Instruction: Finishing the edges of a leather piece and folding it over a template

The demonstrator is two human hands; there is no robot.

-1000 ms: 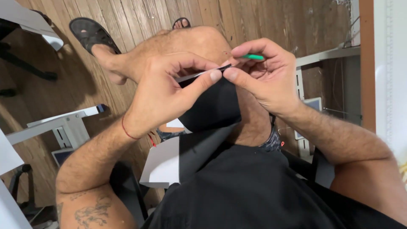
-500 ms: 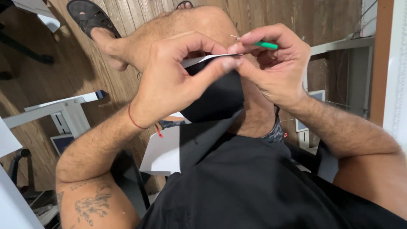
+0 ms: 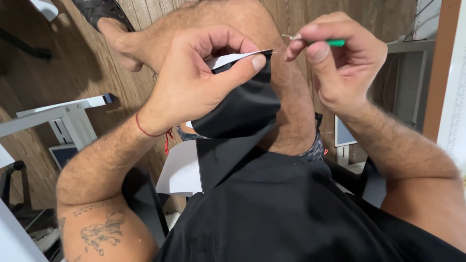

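My left hand (image 3: 204,77) pinches the upper edge of a black fabric piece (image 3: 242,111) backed with white lining (image 3: 228,59), holding it up over my raised knee (image 3: 242,19). My right hand (image 3: 340,58) grips a small tool with a green handle (image 3: 335,42); its thin metal tip (image 3: 290,37) points left, just short of the fabric's corner. The fabric hangs down from my left fingers onto my lap, where more black cloth (image 3: 272,213) lies, with a white lined flap (image 3: 182,170) at its left.
A wooden plank floor (image 3: 97,63) lies below. My bare foot (image 3: 116,39) rests beside a black sandal (image 3: 97,9). A grey metal table frame (image 3: 63,114) stands at left, a grey shelf frame (image 3: 407,48) at right, and a black chair (image 3: 141,194) under me.
My hands have drawn apart: the right hand with the green tool has pulled back to the right, off the fabric edge. The view has come closer.
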